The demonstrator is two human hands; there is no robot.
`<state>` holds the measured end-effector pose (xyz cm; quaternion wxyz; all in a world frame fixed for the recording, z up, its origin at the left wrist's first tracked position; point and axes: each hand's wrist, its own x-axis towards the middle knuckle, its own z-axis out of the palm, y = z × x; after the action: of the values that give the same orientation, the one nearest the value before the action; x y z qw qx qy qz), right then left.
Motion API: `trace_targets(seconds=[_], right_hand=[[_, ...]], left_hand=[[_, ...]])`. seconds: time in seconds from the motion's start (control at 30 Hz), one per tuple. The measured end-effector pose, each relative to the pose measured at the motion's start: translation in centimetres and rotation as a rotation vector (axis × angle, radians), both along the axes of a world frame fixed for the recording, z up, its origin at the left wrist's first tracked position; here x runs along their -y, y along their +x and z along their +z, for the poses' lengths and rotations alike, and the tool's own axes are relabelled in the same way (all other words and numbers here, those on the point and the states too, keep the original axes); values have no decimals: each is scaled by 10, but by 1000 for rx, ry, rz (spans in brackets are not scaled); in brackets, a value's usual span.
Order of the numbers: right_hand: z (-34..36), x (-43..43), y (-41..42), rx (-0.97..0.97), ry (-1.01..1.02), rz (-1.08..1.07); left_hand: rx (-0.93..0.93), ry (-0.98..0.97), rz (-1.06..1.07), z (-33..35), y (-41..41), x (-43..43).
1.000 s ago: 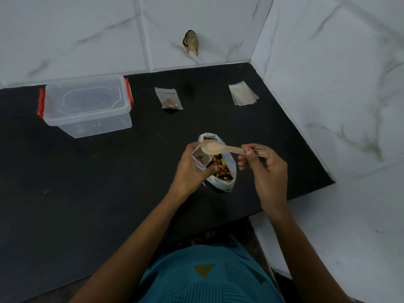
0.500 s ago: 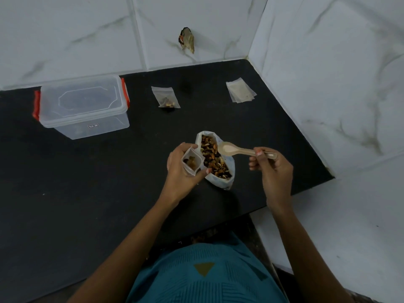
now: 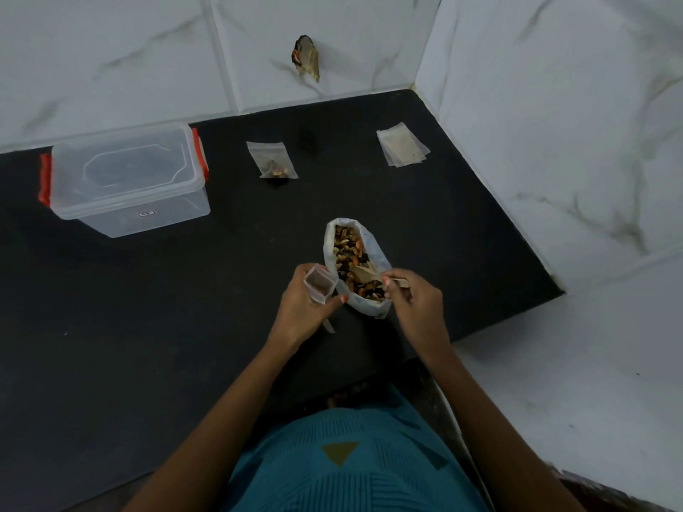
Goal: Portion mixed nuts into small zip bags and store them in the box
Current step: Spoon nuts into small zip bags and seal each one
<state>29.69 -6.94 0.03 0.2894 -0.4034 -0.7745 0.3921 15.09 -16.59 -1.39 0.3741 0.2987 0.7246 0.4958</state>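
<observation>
Nuts [image 3: 350, 253], mixed brown and pale, heaped in a large bag [image 3: 371, 309] of white plastic, mouth rolled open, standing on the black counter [image 3: 148, 308] near its front right corner.

Wooden spoon [image 3: 364, 274] dipped into that bag, bowl lying on the nuts in the nearer half, handle pointing right. Right hand [image 3: 415, 303] at the bag's right side, thumb and curled fingers pinched together on the spoon's handle.

Left hand [image 3: 300, 308] just left of the large bag, fingers curled round a small zip bag [image 3: 318, 286] and clamped on it, thumb tip just beside the large bag's wall. Mouth of the small zip bag held open and facing up; contents too dim to tell.

Toward the counter's back edge, well apart from the hands:
- clear box [image 3: 125, 181] at the left, lid on, red clips at both ends;
- filled zip bag [image 3: 272, 160] near the middle, lying flat, a few nuts in its lower part;
- stack of empty zip bags [image 3: 403, 148] near the back right corner, slightly fanned.

Marbled white wall tiles [image 3: 111, 49] behind and to the right of the counter, with a small dark object [image 3: 306, 59] on the back wall, too unclear to name. Teal shirt [image 3: 351, 474] at the bottom of the view.
</observation>
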Motion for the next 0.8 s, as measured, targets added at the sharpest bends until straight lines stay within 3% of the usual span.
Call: trace_targets(seconds=[0.13, 0.47, 0.67, 0.8], right_hand=[[-1, -3, 3, -28, -108, -56], [-8, -9, 1, -317, -558, -375], [-6, 1, -2, -31, -141, -109], [-6, 7, -7, -29, -142, -89]], left_hand=[[39, -100, -80, -2, -1, -1], [29, -94, -112, -1, -1, -2], [28, -70, -119, 0, 1, -2], [17, -57, -129, -1, 2, -4]])
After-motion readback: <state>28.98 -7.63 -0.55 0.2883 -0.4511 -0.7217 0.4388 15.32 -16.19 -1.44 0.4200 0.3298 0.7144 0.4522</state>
